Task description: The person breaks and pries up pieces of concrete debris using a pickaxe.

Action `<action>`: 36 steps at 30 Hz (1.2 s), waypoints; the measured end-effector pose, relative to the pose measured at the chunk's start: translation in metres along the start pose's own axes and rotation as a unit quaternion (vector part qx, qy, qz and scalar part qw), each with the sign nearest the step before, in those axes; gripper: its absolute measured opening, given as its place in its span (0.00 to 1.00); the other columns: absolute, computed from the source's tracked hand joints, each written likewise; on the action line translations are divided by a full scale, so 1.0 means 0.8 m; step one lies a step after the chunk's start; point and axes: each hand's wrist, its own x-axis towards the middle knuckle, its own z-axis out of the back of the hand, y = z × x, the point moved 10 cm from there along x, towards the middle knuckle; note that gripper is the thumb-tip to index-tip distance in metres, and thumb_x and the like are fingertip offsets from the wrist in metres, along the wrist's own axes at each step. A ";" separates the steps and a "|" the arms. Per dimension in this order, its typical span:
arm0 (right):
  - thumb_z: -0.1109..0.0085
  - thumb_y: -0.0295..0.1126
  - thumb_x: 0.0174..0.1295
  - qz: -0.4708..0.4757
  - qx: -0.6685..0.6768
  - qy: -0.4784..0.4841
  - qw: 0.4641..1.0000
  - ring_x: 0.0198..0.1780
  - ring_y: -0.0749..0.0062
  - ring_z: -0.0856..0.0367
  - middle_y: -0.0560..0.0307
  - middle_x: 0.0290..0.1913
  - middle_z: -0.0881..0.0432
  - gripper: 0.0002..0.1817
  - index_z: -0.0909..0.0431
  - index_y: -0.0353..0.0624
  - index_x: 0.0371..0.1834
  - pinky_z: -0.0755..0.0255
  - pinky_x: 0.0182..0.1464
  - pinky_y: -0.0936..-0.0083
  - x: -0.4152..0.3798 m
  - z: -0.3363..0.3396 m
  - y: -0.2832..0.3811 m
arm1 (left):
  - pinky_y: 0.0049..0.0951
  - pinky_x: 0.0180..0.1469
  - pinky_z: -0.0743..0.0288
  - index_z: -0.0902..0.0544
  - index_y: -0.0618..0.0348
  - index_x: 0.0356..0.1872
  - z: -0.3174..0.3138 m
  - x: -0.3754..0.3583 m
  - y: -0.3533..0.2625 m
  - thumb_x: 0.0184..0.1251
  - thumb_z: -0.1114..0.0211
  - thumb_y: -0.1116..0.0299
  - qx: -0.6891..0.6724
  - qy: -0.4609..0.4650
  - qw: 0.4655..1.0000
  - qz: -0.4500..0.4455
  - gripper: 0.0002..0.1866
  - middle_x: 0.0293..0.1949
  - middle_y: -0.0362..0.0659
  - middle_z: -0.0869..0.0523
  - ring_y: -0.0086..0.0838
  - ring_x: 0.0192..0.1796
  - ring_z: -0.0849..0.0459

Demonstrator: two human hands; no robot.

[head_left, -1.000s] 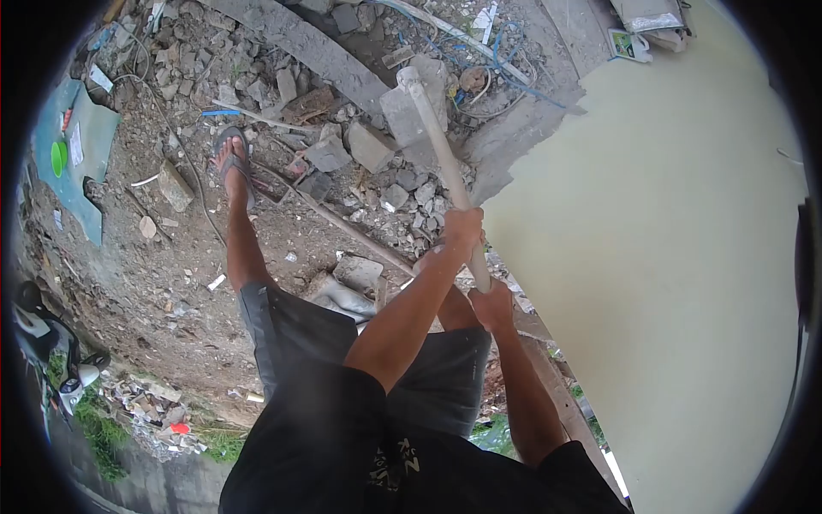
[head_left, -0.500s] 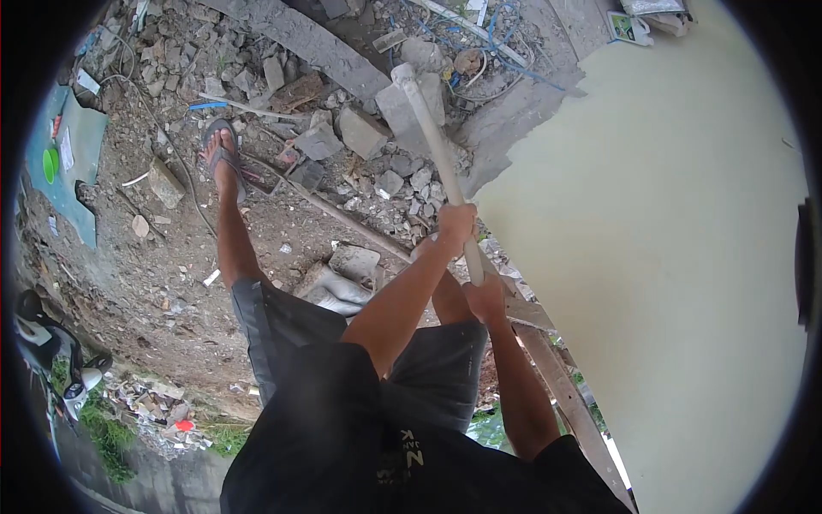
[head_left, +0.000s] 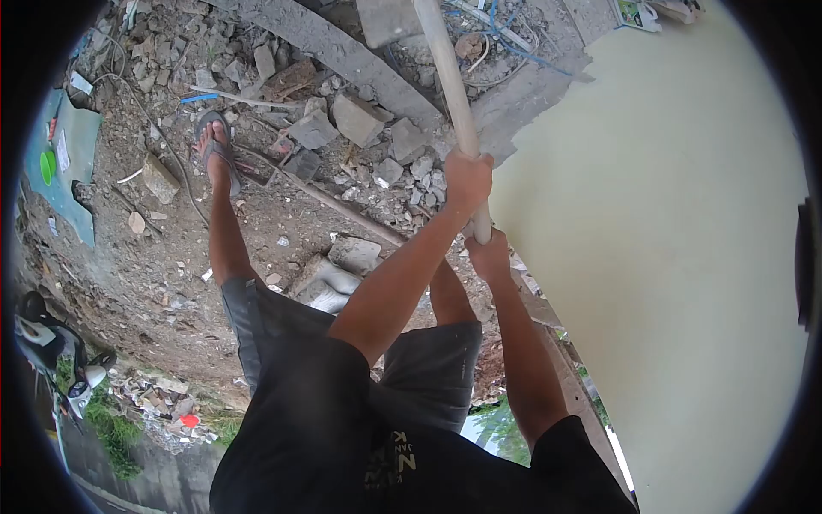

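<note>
A hoe with a long pale wooden handle (head_left: 450, 79) slants up through the middle of the view. Its flat, grey, squarish blade (head_left: 387, 21) shows at the top edge, and the joint with the handle is out of frame. My left hand (head_left: 468, 182) is wrapped round the handle partway along. Lower down, my right hand (head_left: 489, 255) grips it close to the butt end. Beneath the raised hoe lie broken concrete chunks (head_left: 358, 118) and smaller stones.
A pale wall (head_left: 659, 240) rises close on my right. A concrete beam (head_left: 334, 51) crosses the rubble, and a long rod (head_left: 334, 199) lies before my legs. My sandalled foot (head_left: 217, 146) stands at left. A motorbike (head_left: 64, 351) is at far left; blue cords (head_left: 514, 51) lie at the top.
The hoe has swung upward, its blade moving to the top edge and its handle end out of frame. Both hands have risen with it, still gripping the handle. My view has shifted slightly.
</note>
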 end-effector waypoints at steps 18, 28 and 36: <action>0.38 0.31 0.50 -0.023 -0.033 0.024 0.999 0.22 0.71 0.27 0.51 0.18 0.24 0.12 0.26 0.31 0.26 0.32 0.27 0.65 -0.011 -0.010 -0.085 | 0.30 0.15 0.35 0.27 0.64 0.22 0.000 -0.010 0.094 0.58 0.37 0.71 -0.010 -0.007 0.997 0.070 0.10 0.14 0.41 0.27 0.25 0.13 0.27; 0.33 0.36 0.47 0.082 -0.051 -0.003 0.995 0.37 0.40 0.16 0.35 0.31 0.17 0.17 0.18 0.36 0.38 0.22 0.42 0.55 -0.075 0.025 0.024 | 0.29 0.15 0.35 0.28 0.58 0.18 0.041 -0.072 0.045 0.59 0.40 0.73 -0.121 -0.013 0.986 0.112 0.11 0.14 0.38 0.29 0.23 0.12 0.30; 0.36 0.36 0.52 -0.068 -0.063 0.026 0.995 0.38 0.45 0.14 0.36 0.32 0.16 0.15 0.17 0.36 0.36 0.25 0.40 0.57 -0.063 -0.035 -0.073 | 0.30 0.15 0.34 0.26 0.62 0.19 0.023 -0.025 0.177 0.56 0.38 0.74 -0.082 0.058 0.974 0.204 0.09 0.16 0.41 0.26 0.26 0.13 0.27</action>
